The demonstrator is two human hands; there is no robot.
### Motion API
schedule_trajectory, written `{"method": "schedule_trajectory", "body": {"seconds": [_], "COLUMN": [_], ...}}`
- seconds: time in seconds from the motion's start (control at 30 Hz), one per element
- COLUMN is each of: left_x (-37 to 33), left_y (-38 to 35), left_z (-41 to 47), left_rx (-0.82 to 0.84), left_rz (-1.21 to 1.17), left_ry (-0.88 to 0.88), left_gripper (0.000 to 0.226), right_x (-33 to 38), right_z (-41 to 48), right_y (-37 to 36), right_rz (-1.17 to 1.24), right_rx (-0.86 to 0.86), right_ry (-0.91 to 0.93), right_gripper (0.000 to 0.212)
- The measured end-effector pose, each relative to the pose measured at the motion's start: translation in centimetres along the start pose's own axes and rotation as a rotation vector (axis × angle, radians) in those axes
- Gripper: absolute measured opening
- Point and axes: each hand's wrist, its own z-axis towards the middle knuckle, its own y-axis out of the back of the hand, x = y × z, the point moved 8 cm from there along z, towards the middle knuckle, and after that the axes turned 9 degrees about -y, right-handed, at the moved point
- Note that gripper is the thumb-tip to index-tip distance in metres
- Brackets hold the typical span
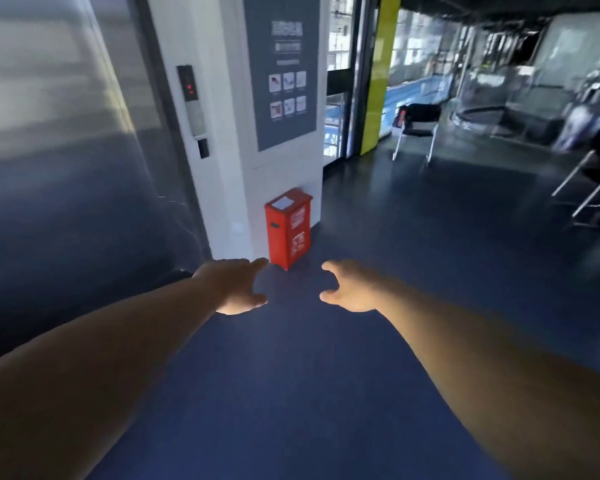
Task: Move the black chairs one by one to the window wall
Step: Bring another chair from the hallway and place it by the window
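Note:
A black chair (417, 128) with metal legs stands far ahead by the window wall (413, 81), beside a yellow-green pillar. Another black chair (594, 174) with slanted metal legs shows partly at the right edge. Both my arms reach forward over the dark blue floor. My left hand (238, 285) and my right hand (349, 287) hang in the air with loosely curved fingers and hold nothing. Neither hand is near a chair.
A red box (288, 226) stands on the floor against a white pillar (222, 133) with a grey poster. An elevator door (66, 150) and its call panel (191, 95) fill the left. Dark blue floor (430, 237) stretches toward the chairs.

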Motion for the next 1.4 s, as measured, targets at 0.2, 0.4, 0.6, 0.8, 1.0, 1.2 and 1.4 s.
{"method": "schedule_trajectory", "body": {"seconds": [0.2, 0.4, 0.6, 0.8, 1.0, 1.2, 1.4], "left_x": [-6.9, -8.3, -9.1, -10.7, -13.0, -13.6, -10.5], "left_y": [3.6, 7.2, 11.6, 15.5, 18.3, 22.6, 26.1], "left_z": [17.8, 36.7, 53.4, 69.5, 87.9, 106.0, 122.8], "left_rx": [-0.032, -0.032, 0.001, 0.009, 0.017, 0.024, 0.026], "left_rz": [0.035, 0.094, 0.151, 0.176, 0.172, 0.115, 0.117], "left_ry": [-0.165, -0.265, -0.347, -0.389, -0.391, -0.367, -0.332], "left_gripper": [0.078, 0.08, 0.08, 0.082, 0.082, 0.083, 0.082], "right_x": [-14.5, -23.9, -32.4, -41.4, -51.8, -62.5, -68.9], "right_z": [7.9, 20.9, 33.2, 44.9, 59.0, 73.3, 88.9], "right_y": [3.8, 7.5, 12.1, 17.1, 21.2, 27.6, 33.7], "right_rz": [0.042, 0.054, 0.127, 0.167, 0.197, 0.241, 0.233], "right_rx": [-0.026, -0.021, -0.008, -0.016, -0.017, 0.025, 0.021], "right_ry": [-0.198, -0.303, -0.406, -0.453, -0.455, -0.504, -0.481], "right_gripper": [0.069, 0.069, 0.07, 0.069, 0.069, 0.068, 0.068]}}
